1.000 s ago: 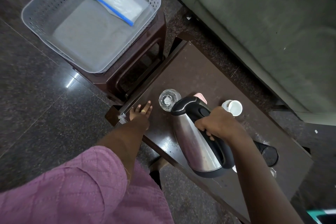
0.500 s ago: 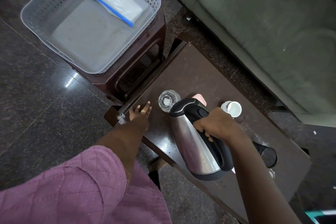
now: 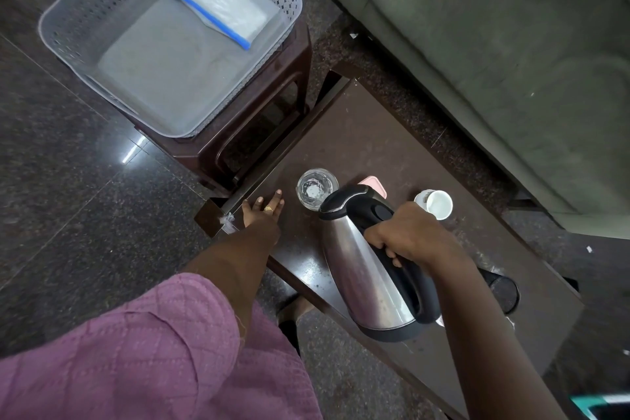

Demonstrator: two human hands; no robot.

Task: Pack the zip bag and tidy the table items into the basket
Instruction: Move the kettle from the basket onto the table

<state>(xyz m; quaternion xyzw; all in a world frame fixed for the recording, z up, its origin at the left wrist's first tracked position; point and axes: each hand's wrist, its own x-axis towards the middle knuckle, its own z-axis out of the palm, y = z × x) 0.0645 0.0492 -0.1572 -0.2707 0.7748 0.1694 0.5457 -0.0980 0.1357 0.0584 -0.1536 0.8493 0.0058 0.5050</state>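
Observation:
My right hand (image 3: 407, 239) grips the black handle of a steel electric kettle (image 3: 361, 266), held tilted over the dark table (image 3: 358, 143) with its lid end near a clear glass (image 3: 315, 188). My left hand (image 3: 262, 211) lies flat on the table's left corner, fingers spread, holding nothing. A white cup (image 3: 436, 203) stands beyond my right hand. A pink object (image 3: 373, 181) peeks out behind the kettle. The grey basket (image 3: 163, 34) sits on a brown stool at upper left and holds a clear zip bag (image 3: 218, 3) with a blue seal.
The brown plastic stool (image 3: 259, 133) stands against the table's left end. A green sofa (image 3: 504, 54) runs along the table's far side. A black round kettle base (image 3: 503, 291) lies on the table right of my arm. Dark polished floor lies to the left.
The kettle has shifted slightly left and tipped a bit more toward the glass. My left hand has stayed on the table corner.

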